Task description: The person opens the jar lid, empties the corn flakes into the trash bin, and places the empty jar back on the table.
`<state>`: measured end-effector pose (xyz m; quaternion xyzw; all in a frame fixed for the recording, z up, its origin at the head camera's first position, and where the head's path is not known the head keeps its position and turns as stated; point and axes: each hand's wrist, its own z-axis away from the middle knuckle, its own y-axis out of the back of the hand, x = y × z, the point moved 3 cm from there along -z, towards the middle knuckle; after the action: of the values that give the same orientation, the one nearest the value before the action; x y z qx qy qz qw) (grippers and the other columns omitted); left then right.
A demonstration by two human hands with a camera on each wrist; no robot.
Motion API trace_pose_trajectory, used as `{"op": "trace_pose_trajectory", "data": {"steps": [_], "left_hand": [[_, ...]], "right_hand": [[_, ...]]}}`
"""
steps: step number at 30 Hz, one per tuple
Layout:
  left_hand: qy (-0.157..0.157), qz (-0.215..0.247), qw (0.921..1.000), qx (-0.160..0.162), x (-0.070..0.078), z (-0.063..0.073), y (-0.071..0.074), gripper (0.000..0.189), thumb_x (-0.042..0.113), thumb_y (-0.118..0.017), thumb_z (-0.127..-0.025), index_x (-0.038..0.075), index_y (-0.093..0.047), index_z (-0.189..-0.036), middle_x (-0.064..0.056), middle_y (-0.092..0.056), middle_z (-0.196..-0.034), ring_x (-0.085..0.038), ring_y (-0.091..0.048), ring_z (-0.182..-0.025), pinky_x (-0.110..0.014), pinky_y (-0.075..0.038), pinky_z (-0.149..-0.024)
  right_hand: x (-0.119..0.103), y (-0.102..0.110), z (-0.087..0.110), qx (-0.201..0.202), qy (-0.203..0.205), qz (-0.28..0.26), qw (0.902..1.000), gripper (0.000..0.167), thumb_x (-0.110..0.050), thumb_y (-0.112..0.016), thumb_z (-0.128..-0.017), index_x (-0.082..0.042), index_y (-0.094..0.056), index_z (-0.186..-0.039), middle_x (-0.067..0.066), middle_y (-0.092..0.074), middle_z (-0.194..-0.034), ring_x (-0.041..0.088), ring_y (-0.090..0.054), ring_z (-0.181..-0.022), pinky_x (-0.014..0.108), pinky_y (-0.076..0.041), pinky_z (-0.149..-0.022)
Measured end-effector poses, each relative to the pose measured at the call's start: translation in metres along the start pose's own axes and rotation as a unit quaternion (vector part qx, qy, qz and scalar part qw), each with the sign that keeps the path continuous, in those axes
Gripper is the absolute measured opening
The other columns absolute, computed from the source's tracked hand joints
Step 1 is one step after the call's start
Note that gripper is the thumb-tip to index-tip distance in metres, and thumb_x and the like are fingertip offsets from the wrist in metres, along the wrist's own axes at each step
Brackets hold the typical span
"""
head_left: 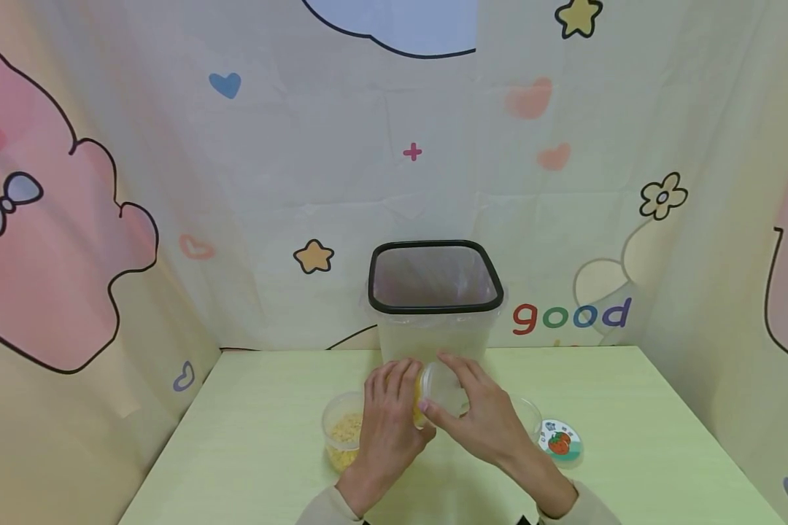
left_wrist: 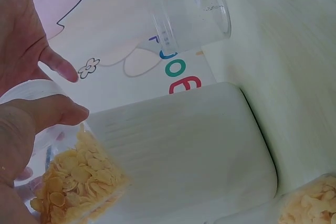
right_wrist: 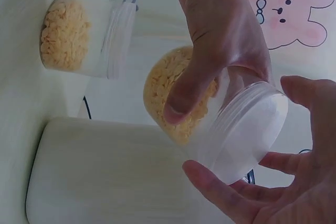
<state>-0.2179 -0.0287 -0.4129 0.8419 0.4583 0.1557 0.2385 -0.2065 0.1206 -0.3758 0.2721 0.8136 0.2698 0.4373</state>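
While left hand (head_left: 392, 414) curls round tilted flake jar (right_wrist: 161, 83), likely steadying it, right hand (head_left: 484, 415) sits at lid (right_wrist: 252, 132), fingers spread around it.

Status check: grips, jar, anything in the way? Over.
Left grip around flake jar; right grip spread at its lid. Jar tilted, lid on. Black-rimmed container behind, second flake jar to the left; neither appears to block.

Left hand (head_left: 392, 415) curled (right hand (head_left: 484, 413) splayed)
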Motion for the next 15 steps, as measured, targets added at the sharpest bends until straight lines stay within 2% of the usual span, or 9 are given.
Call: {"op": "trace_pose_trajectory", "data": {"steps": [3,7,11,15], "left_hand": [[-0.004,-0.002,1.0000,0.002,0.0000,0.0004,-0.0010,0.101,0.027,-0.096,-0.037,0.010,-0.052,-0.127,-0.005,-0.058,-0.123,-0.026,-0.052,-0.114,-0.042,-0.042,-0.101],[-0.004,-0.006,1.0000,-0.001,0.0006,0.0005,-0.0004,0.100,0.030,-0.097,-0.040,0.010,-0.053,-0.127,-0.005,-0.058,-0.124,-0.026,-0.052,-0.115,-0.042,-0.042,-0.102],[-0.001,-0.012,0.9999,-0.006,0.0013,0.0005,0.0011,0.089,0.030,-0.092,-0.050,0.010,-0.053,-0.128,-0.005,-0.058,-0.124,-0.026,-0.052,-0.115,-0.042,-0.042,-0.102],[-0.001,-0.009,0.9999,-0.005,0.0014,0.0008,0.0015,0.087,0.027,-0.089,-0.050,0.010,-0.054,-0.128,-0.006,-0.059,-0.124,-0.026,-0.052,-0.115,-0.043,-0.043,-0.101]], "right_hand": [[0.0001,-0.0004,0.0002,-0.005,0.002,-0.016,0.9999,0.066,-0.049,-0.071,-0.083,-0.022,-0.051,-0.140,0.002,-0.055,-0.137,0.025,-0.064,-0.102,0.016,-0.052,-0.058],[0.0009,0.0003,0.0007,-0.014,0.015,-0.029,0.9994,0.065,-0.045,-0.074,-0.083,-0.022,-0.052,-0.139,0.001,-0.054,-0.136,0.023,-0.063,-0.106,0.016,-0.053,-0.062],[0.0022,0.0022,0.0009,-0.025,0.050,-0.035,0.9978,0.067,-0.041,-0.077,-0.082,-0.018,-0.052,-0.139,0.002,-0.052,-0.136,0.024,-0.061,-0.113,0.021,-0.057,-0.067],[0.0037,0.0046,0.0005,-0.028,0.091,-0.029,0.9950,0.066,-0.039,-0.078,-0.082,-0.018,-0.052,-0.138,0.002,-0.051,-0.137,0.022,-0.060,-0.114,0.025,-0.059,-0.071]]}}
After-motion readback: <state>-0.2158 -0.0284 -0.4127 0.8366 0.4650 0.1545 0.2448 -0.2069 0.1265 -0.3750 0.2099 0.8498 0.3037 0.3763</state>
